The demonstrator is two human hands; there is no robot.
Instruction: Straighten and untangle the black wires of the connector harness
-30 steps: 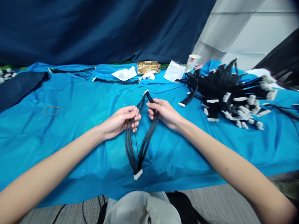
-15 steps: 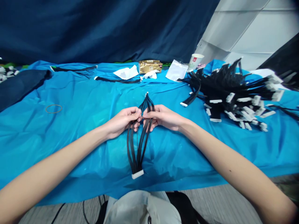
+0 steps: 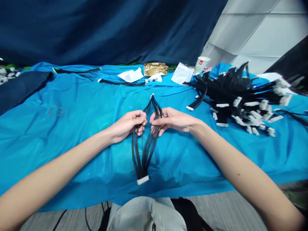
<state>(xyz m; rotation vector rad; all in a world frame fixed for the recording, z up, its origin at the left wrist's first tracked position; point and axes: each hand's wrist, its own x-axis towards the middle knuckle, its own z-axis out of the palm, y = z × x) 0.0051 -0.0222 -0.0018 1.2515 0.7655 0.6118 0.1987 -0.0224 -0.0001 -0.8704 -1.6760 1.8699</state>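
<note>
Your left hand (image 3: pixel 127 125) and right hand (image 3: pixel 172 120) each pinched the wire harness (image 3: pixel 145 141) above blue sheeting (image 3: pixel 79 128); dark curtain (image 3: pixel 108 29) behind.

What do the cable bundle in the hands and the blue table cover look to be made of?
Cable bundle: thin black wires, likely plastic-coated, slightly glossy, ending in a white, matte, probably hard plastic plug. Table cover: thin blue sheet, probably plastic film or coated fabric, judging by its sheen and soft creases.

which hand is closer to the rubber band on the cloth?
Left. The left hand grips the wire bundle mid-table, with bare blue cloth between it and the rubber band off to its left. The right hand grips the same bundle on the far side, farther away.
</note>
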